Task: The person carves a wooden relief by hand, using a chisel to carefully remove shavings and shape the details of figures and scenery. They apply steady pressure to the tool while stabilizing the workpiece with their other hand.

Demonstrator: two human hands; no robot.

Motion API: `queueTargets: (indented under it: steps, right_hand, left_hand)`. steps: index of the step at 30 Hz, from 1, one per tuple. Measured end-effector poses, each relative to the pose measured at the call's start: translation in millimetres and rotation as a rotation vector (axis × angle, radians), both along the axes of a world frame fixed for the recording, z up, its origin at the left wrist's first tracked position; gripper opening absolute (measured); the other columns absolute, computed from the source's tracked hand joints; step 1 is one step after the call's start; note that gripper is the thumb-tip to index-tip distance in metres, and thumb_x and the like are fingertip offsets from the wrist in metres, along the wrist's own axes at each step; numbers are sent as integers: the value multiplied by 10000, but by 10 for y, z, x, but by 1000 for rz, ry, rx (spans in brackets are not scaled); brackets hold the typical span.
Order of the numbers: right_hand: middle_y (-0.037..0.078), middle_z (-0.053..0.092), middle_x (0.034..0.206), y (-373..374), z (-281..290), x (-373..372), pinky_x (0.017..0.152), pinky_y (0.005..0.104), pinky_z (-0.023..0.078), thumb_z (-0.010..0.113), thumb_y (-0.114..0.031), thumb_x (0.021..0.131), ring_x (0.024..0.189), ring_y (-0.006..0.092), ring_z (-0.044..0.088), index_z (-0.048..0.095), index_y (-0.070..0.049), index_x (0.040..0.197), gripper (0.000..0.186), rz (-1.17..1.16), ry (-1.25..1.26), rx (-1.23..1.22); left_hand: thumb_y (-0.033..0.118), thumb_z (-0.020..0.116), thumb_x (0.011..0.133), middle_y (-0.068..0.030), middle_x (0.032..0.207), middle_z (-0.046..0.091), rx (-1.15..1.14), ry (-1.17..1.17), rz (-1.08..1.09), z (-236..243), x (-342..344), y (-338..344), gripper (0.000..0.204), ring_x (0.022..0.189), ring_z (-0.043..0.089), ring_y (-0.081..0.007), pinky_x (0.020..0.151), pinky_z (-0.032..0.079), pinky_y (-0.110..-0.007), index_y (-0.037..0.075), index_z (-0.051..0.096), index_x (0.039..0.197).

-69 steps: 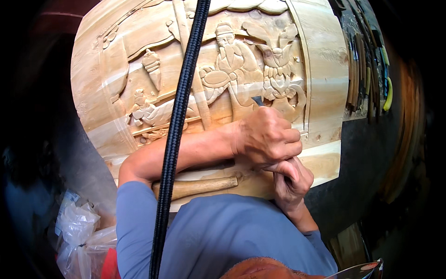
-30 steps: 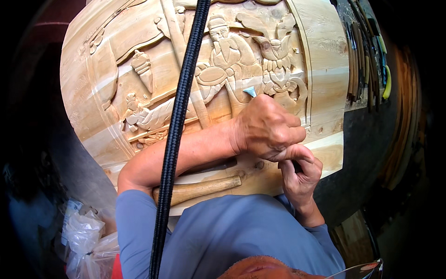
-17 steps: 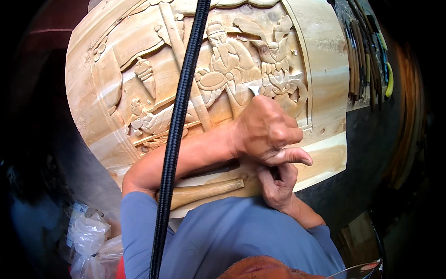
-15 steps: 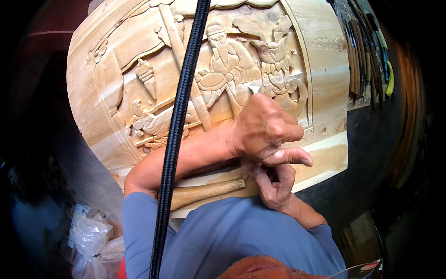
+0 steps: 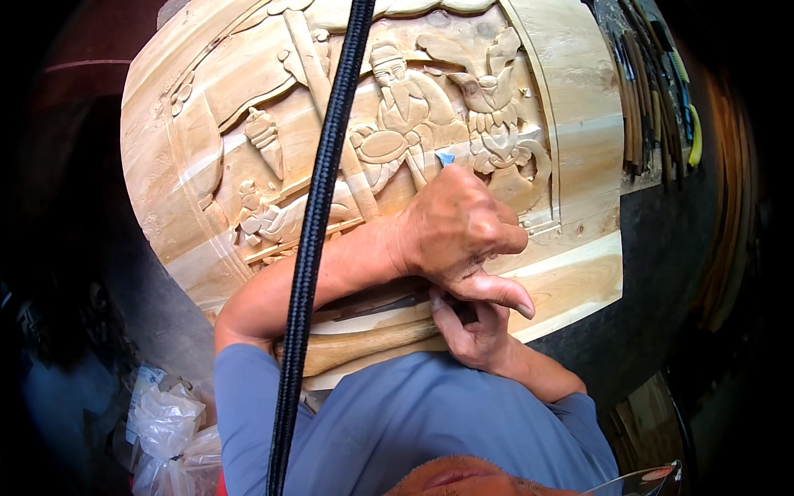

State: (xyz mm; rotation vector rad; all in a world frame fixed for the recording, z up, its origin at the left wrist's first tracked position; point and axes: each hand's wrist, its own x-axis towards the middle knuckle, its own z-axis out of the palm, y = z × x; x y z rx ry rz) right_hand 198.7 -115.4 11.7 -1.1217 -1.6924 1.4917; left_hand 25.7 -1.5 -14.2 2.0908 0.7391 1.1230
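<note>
My left hand (image 5: 463, 231) grips a chisel (image 5: 446, 157), its blade over the lower middle of the carved wooden panel (image 5: 579, 107), between a seated figure (image 5: 401, 95) and a leafy form (image 5: 496, 132). The handle is hidden in my fist, and the thumb juts out toward the lower right. My right hand (image 5: 471, 331) is curled just below the left, touching it, with thumb and fingers bent; what they hold is hidden. A wooden handle (image 5: 364, 345) lies along the panel's near edge, beside my right hand.
A row of carving tools (image 5: 641, 107) lies on a board beyond the panel's right edge. A black braided cord (image 5: 321, 207) crosses the view from top to bottom. Plastic bags (image 5: 174, 426) sit at lower left. Long wooden boards (image 5: 715, 240) stand at the right rim.
The chisel blade and my left fist have shifted slightly up and left. My right hand has moved left, further under the left, whose thumb now sticks out more.
</note>
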Motion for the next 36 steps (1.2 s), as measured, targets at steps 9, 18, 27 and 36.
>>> queueTargets:
  steps: [9, 18, 27, 36]
  right_hand:
    - [56, 688, 932, -34, -39, -115, 667, 281, 510, 750, 90, 953, 749, 115, 625, 700, 35, 1127, 189, 5, 38, -39]
    - [12, 653, 885, 47, 175, -107, 629, 297, 496, 779, 75, 952, 713, 102, 604, 670, -4, 1147, 236, 12, -77, 12]
    - [43, 656, 903, 42, 149, -105, 662, 281, 496, 730, 158, 901, 746, 132, 614, 686, 8, 1230, 364, -63, -18, 54]
    - [52, 641, 815, 80, 122, -152, 611, 299, 490, 726, 172, 864, 670, 141, 609, 721, 7, 1134, 316, -109, 13, 77]
  left_hand:
    - [793, 800, 851, -68, 505, 517, -7, -13, -20, -6, -49, 18, 791, 441, 532, -319, 439, 370, -431, 133, 487, 547]
    - [768, 837, 831, -69, 512, 484, -30, -122, -20, 20, -53, 41, 803, 449, 518, -326, 443, 352, -432, 125, 445, 552]
    - [748, 876, 795, -64, 536, 464, 7, -198, 5, -39, -6, 58, 800, 448, 519, -312, 435, 349, -430, 124, 430, 567]
    - [704, 904, 784, -60, 556, 459, 31, -196, 6, -33, -32, 58, 768, 457, 518, -305, 436, 361, -423, 124, 446, 579]
